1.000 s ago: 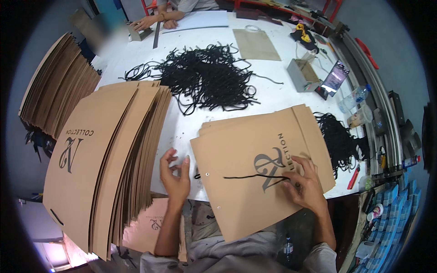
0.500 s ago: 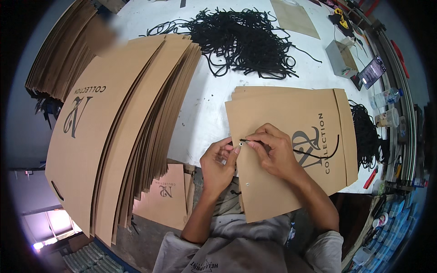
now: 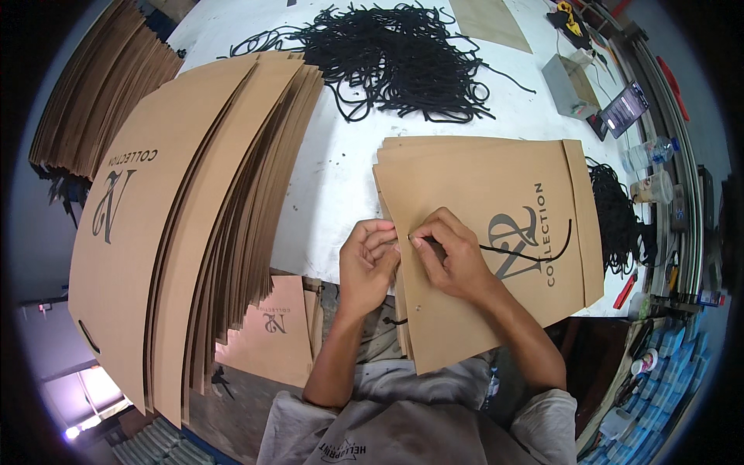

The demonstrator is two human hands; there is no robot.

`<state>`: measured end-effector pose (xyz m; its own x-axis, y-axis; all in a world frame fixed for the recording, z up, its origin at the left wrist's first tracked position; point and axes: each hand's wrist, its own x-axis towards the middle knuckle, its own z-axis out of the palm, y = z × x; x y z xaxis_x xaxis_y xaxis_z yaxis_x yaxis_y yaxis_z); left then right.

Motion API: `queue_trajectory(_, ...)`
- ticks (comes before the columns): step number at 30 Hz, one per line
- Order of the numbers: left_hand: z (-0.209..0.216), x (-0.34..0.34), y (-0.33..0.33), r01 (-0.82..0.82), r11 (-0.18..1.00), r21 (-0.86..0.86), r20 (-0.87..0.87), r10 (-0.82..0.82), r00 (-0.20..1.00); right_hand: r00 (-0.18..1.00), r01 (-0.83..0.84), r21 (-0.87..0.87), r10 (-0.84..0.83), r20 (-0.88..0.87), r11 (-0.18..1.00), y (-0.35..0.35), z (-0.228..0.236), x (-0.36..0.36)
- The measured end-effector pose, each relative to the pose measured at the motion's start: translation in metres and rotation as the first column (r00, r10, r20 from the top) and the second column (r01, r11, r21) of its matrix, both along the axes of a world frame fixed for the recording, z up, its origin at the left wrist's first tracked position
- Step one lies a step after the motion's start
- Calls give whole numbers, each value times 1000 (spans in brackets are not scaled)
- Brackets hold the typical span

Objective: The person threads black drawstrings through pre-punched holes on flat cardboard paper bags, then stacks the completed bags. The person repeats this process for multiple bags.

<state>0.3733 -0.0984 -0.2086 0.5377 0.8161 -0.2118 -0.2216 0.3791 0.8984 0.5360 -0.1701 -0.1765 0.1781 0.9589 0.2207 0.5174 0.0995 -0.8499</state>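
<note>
A brown paper bag [image 3: 457, 325] with dark printing lies on top of a small stack in front of me, its edge toward my left. My right hand [image 3: 451, 254] is closed in a pinch on a black cord [image 3: 559, 249], at the upper eyelet near that edge. The cord's free length trails right across the bag and curves upward. My left hand [image 3: 370, 262] grips the bag's edge beside the eyelet, fingers curled and partly hidden behind it. A second eyelet [image 3: 418, 308] shows lower on the bag. Another short black cord [image 3: 394, 320] sticks out beneath the edge.
Tall stacks of brown bags [image 3: 209, 194] stand at the left. A tangled heap of black cords [image 3: 395, 58] lies on the white table [image 3: 310, 201], another cord bundle [image 3: 616, 221] at right. A phone [image 3: 625, 108], bottle [image 3: 651, 153] and red cutter [image 3: 625, 291] line the right side.
My right fingertips have brought the cord's tip down to the upper eyelet, which they now mostly cover. My left thumb has drawn back from the bag's face to its edge. The view has shifted slightly.
</note>
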Motion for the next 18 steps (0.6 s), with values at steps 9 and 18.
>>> queue_trajectory(9, 1, 0, 6, 82, 997, 2, -37, -82, 996, 1000, 13, 21, -13, -4, 1000, 2, -9, 7)
queue_trajectory(18, -6, 3, 3, 32, 999, 42, -45, -30, 999, 998, 65, 53, -66, 21, 997, 3, -20, 1)
